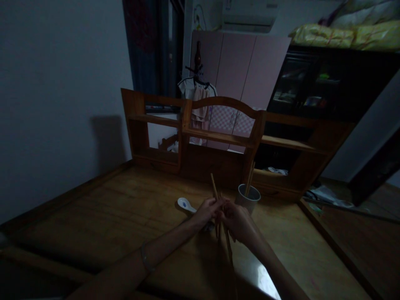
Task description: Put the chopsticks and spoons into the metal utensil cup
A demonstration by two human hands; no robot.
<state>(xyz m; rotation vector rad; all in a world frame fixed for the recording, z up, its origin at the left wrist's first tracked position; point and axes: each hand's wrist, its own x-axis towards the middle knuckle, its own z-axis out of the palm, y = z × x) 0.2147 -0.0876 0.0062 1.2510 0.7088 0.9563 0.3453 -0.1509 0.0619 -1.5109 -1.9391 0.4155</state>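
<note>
Both hands meet over the wooden table, their fingers closed around slim wooden chopsticks (213,184). The sticks slant from above the fingers down toward me; how many there are is hard to tell in the dim light. My left hand (206,210), with a band on its wrist, grips them from the left. From the right, my right hand (240,221) closes on them, its fingertips touching the left ones. A white ceramic spoon (185,204) with a blue mark lies just beyond the left hand, its handle end hidden. Beneath that hand sits a small dark item (208,226) I cannot make out.
Behind my right hand stands a grey cup (245,202) with more chopsticks (249,181) leaning in it. A wooden shelf unit (215,135) rises along the table's far edge. The wall (62,108) borders the left side. Light glares off the tabletop (146,208) near my right forearm.
</note>
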